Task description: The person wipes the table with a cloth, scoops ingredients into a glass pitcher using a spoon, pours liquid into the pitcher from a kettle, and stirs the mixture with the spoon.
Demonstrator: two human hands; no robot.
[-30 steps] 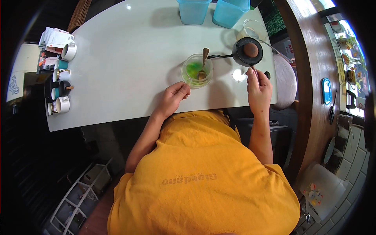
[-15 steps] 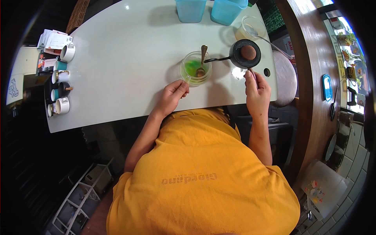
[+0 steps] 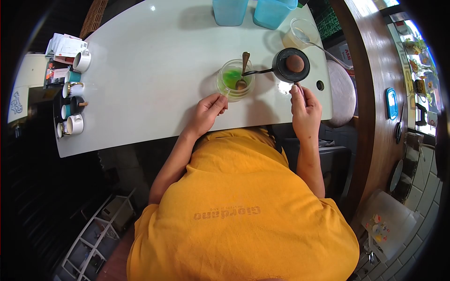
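Observation:
My right hand (image 3: 307, 110) is closed around the brown handle of a black gooseneck kettle (image 3: 279, 70). A round brown knob sits on its lid, and its thin spout points left, with the tip over the rim of a clear glass cup (image 3: 248, 91). Bright green contents show in the cup, and a metal spoon (image 3: 245, 63) leans in it. My left hand (image 3: 209, 112) pinches the cup's handle on the near side. Whether liquid runs from the spout is too small to tell.
Two light blue containers (image 3: 229, 13) stand at the table's far edge. A clear tub (image 3: 300, 29) with a long-handled spoon is beyond the kettle. Several mugs (image 3: 75, 124) and papers (image 3: 65, 47) line the left edge. A grey stool seat (image 3: 341, 93) is at the right.
The kettle has shifted slightly left and towards me, nearer the cup. Both hands keep their holds, and the view has moved a little.

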